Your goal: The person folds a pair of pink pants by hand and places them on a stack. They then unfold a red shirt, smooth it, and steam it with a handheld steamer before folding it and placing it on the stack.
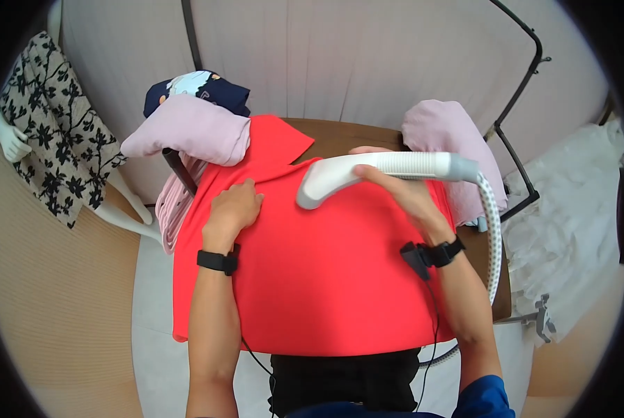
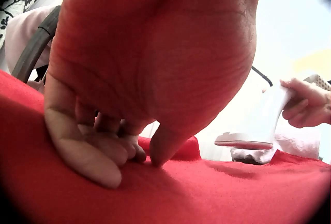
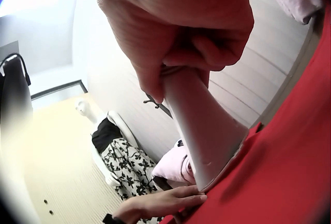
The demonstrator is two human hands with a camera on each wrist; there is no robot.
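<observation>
right hand (image 3: 176,32) fills top of frame, fingers curled round the white steamer handle (image 3: 199,125). handle runs down and right, its lower end meeting the red garment (image 3: 279,167), which covers the lower right. left hand (image 3: 160,203) lies flat on the red cloth at bottom centre, black strap at its wrist. behind: pink cloth (image 3: 173,164), mannequin in black-and-white floral skirt (image 3: 126,169), pale paneled wall (image 3: 258,94).

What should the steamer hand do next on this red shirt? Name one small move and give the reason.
Probably slide the steamer head slowly down the red shirt toward the hem. The right hand grips its handle with the head near the collar, the left hand presses the cloth flat beside it, and the wide area below lies open.
</observation>
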